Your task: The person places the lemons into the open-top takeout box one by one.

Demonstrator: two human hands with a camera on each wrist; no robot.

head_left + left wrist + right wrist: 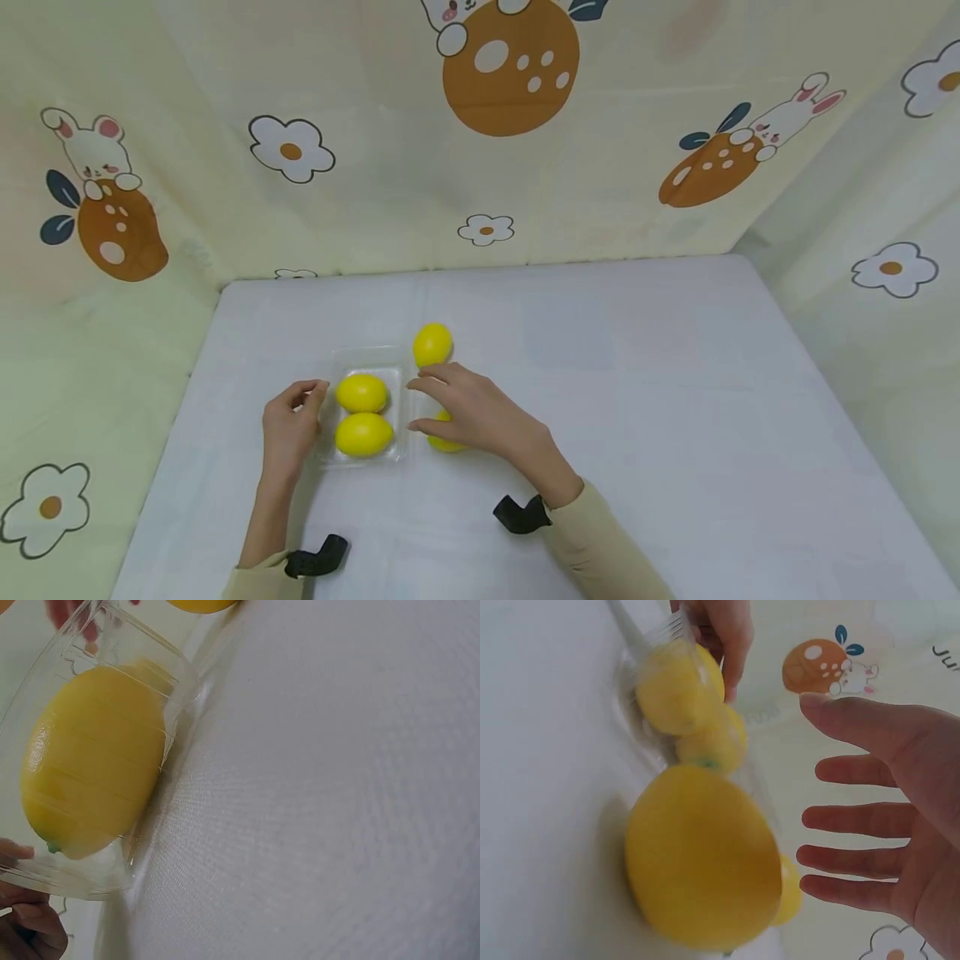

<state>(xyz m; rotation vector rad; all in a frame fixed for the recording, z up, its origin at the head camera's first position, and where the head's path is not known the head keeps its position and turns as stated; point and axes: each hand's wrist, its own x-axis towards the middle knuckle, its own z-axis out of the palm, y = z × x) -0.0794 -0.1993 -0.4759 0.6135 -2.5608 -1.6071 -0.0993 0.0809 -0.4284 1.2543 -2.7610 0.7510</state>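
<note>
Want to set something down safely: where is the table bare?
Bare: the table right of the right hand and sleeve, and the strip behind the clear tray, up to the patterned cloth. Crowded: around the tray, with two lemons inside, two loose lemons beside it and the left hand at its rim.

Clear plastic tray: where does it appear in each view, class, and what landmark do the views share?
Head: clear plastic tray just left of centre, below the middle.
Left wrist: left side, cut off by the edge.
Right wrist: upper part, left of centre.
Shared landmark: yellow lemon inside it.
</note>
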